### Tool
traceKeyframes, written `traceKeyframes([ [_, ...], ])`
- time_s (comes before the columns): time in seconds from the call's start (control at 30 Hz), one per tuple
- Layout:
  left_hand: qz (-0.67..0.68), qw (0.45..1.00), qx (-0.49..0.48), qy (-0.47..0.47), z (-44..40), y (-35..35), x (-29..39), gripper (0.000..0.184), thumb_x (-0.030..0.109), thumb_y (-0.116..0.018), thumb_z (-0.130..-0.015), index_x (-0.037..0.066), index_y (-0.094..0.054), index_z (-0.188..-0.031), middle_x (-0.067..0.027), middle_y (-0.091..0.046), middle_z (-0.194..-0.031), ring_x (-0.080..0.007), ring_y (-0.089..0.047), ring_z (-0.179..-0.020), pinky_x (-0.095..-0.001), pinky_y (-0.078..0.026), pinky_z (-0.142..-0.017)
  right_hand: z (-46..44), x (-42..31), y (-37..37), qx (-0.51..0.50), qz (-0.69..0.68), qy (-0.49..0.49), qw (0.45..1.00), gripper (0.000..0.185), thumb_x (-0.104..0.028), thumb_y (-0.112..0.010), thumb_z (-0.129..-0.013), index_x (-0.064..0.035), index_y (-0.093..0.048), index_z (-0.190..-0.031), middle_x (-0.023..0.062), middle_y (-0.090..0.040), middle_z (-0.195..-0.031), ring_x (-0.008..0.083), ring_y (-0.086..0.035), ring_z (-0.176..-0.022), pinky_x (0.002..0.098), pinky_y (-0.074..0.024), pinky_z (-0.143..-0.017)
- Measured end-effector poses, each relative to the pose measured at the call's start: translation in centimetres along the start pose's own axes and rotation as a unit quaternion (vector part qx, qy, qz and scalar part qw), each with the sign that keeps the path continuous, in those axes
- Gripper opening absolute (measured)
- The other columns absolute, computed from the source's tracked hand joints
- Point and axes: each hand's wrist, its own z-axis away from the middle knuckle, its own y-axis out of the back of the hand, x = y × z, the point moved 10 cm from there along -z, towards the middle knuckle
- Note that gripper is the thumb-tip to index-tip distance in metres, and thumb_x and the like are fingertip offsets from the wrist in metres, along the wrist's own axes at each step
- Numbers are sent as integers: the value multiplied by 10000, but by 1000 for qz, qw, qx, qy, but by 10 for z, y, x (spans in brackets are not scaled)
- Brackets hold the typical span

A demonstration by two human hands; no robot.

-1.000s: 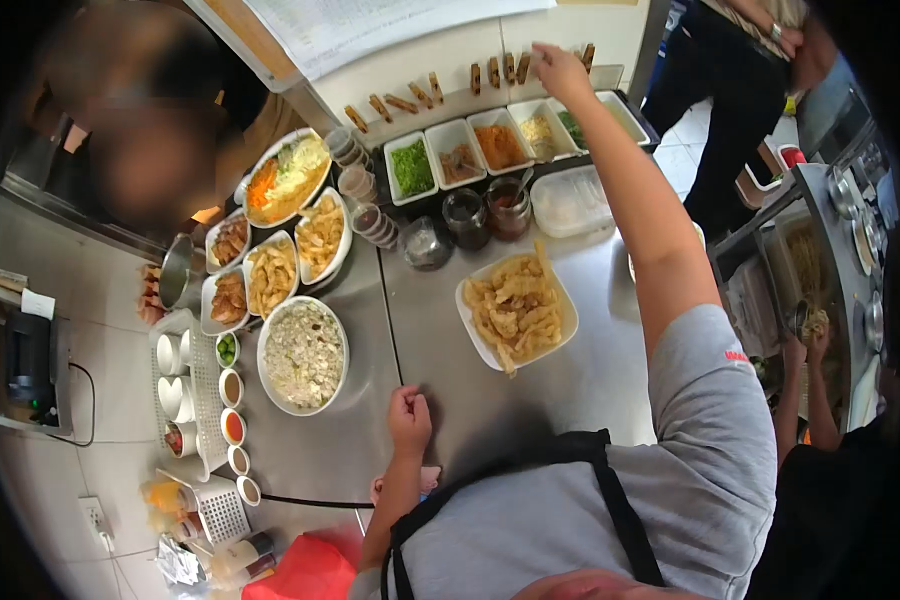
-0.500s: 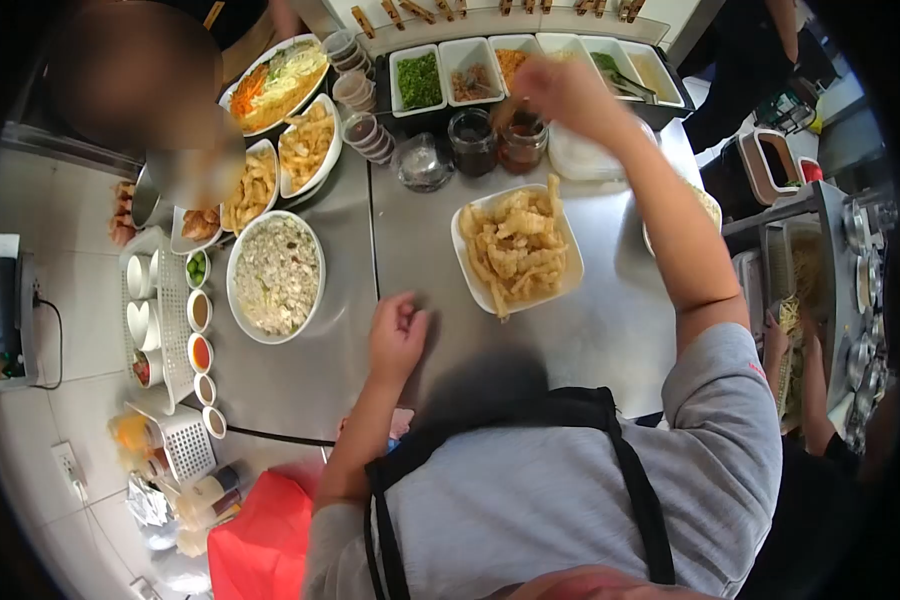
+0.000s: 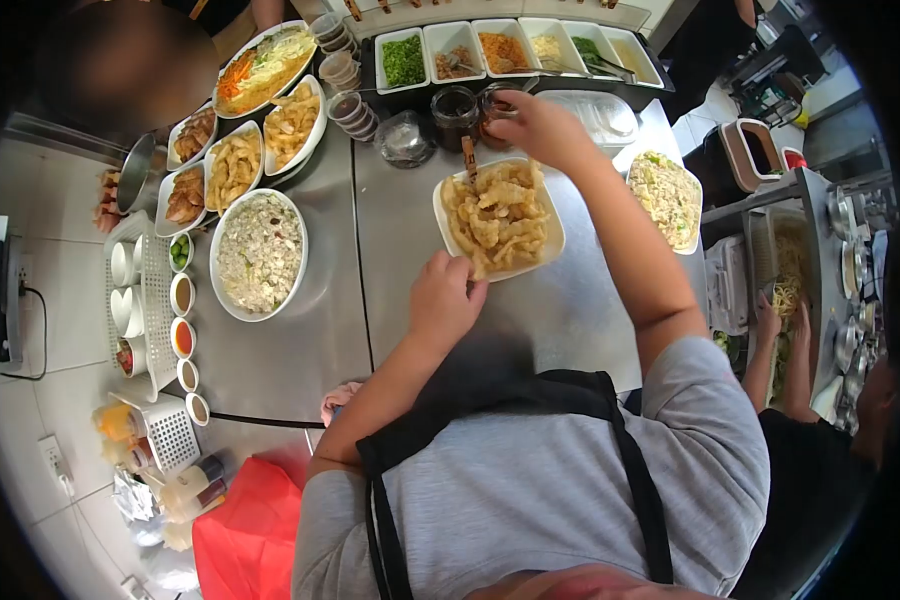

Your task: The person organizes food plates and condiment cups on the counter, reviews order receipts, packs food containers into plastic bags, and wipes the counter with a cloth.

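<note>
A squarish white bowl (image 3: 554, 243) heaped with golden fried strips (image 3: 500, 215) stands on the steel table before me. My left hand (image 3: 448, 302) has its fingers closed at the bowl's near left rim. A wooden clothespin (image 3: 469, 158) stands up at the far left rim. Beyond the bowl, my right hand (image 3: 545, 132) is at a jar of reddish sauce (image 3: 493, 108), thumb and fingers around its top; the hand partly hides the jar. Beside that jar sits a jar of dark sauce (image 3: 455, 118).
Topping tubs (image 3: 403, 60) line the back. A clear lidded container (image 3: 600, 118) and a bowl of pale food (image 3: 664, 205) stand right. On the left are a rice-like dish (image 3: 260, 255), fried food plates (image 3: 234, 175) and sauce cups (image 3: 183, 338). Another person's hands (image 3: 785, 325) work at far right.
My left hand has moved from the table to the bowl's rim. The right hand, blurred before, has come lower at the sauce jar. A clothespin now shows at the bowl's far rim.
</note>
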Motion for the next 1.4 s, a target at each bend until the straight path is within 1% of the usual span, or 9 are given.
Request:
traceKeyframes([
  [0.07,7,1000,27,-8,-3,9,2,153,151,-615,-646,60,-510,-710,-89,-480,-737,-266,-510,-686,-361,-427,-578,9,48,1,-1,56,-96,994,367,-308,-610,-691,-46,-576,-945,151,-594,-843,289,-572,-790,350,-448,-696],
  [0.27,71,995,62,-16,-23,48,8,102,101,-571,-654,61,-493,-707,-80,-499,-738,-257,-514,-644,-353,-420,-546,36,56,-33,-89,-86,-54,991,278,-187,-602,-686,8,-561,-879,139,-592,-754,241,-574,-690,310,-444,-633],
  [0.33,84,996,39,17,-33,55,10,103,104,-567,-659,60,-489,-711,-73,-504,-724,-253,-514,-641,-349,-417,-544,43,41,-20,-34,-153,-36,987,194,-138,-600,-689,2,-534,-807,81,-554,-677,173,-511,-600,273,-415,-564],
  [0.5,-25,982,101,-157,-40,63,50,108,78,-559,-652,66,-490,-735,-58,-509,-770,-237,-509,-688,-337,-415,-572,61,7,7,22,-227,-25,973,149,-71,-596,-712,-14,-507,-816,2,-480,-617,63,-424,-558,210,-378,-514],
  [0.77,-8,952,57,-300,-2,-7,53,122,112,-547,-671,79,-539,-788,-70,-483,-896,-246,-472,-833,-351,-389,-719,97,-32,-6,57,-56,203,976,167,-21,-572,-690,-38,-529,-850,104,-523,-819,250,-531,-730,297,-434,-630],
  [0.83,-31,952,88,-290,1,-1,49,210,112,-584,-655,83,-551,-860,-79,-465,-926,-264,-450,-867,-352,-378,-752,98,-36,-16,17,-33,234,971,168,-21,-569,-688,-42,-530,-851,117,-520,-840,282,-524,-784,314,-431,-679],
  [1.07,61,981,107,-153,1,19,22,401,168,-661,-615,71,-521,-978,-109,-444,-955,-283,-431,-900,-352,-360,-781,76,27,-15,9,-149,27,988,313,-70,-582,-716,-50,-528,-1024,127,-501,-954,230,-525,-829,305,-425,-732],
  [1.23,83,986,78,-119,-6,7,3,288,137,-645,-624,57,-529,-876,-97,-497,-859,-251,-474,-827,-353,-364,-755,72,25,-37,-86,-196,-53,975,438,-125,-634,-693,-37,-490,-1098,148,-477,-985,198,-520,-821,296,-433,-723],
  [1.4,-5,983,63,-171,-13,3,23,140,127,-630,-633,97,-546,-741,-20,-519,-789,-211,-476,-789,-344,-358,-702,70,0,-43,-107,-163,46,980,501,-136,-671,-643,-36,-488,-1099,143,-475,-979,232,-522,-825,302,-430,-724],
])
